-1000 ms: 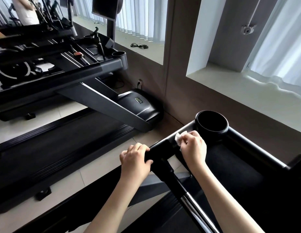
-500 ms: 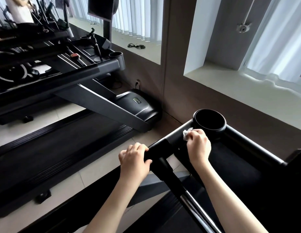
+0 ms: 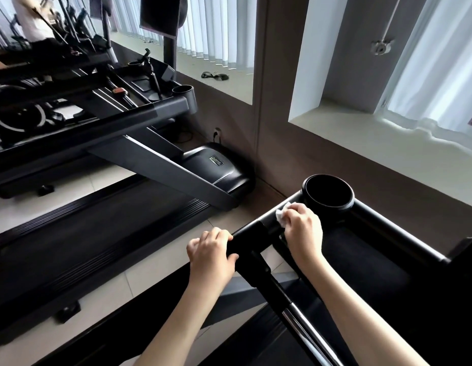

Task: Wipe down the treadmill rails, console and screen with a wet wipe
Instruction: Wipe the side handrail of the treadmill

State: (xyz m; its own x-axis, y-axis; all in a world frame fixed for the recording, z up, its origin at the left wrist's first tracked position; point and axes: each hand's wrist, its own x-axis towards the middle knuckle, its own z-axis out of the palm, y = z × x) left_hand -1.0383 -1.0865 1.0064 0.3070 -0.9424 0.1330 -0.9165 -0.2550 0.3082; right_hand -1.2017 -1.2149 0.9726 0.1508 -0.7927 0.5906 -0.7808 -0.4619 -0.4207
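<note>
The black treadmill rail (image 3: 252, 229) runs from lower left up to a round cup holder (image 3: 329, 192) at the console's corner. My left hand (image 3: 211, 253) grips the end of that rail, fingers curled over its top. My right hand (image 3: 303, 225) holds a small white wet wipe (image 3: 281, 213) and presses it on the rail just below the cup holder. Most of the wipe is hidden under my fingers. A chrome-and-black bar (image 3: 295, 310) drops from the rail toward the bottom. The dark console tray (image 3: 366, 257) lies to the right; its screen is out of view.
A second treadmill (image 3: 103, 233) stands to the left, with its own console (image 3: 139, 101) and motor cover (image 3: 219, 167). Tiled floor (image 3: 103, 291) lies between the two machines. A wall and window sill (image 3: 374, 138) run close behind the cup holder. Sunglasses (image 3: 215, 76) rest on the far sill.
My right hand has slid the wipe up along the rail toward the cup holder. My left hand has kept its grip on the rail end.
</note>
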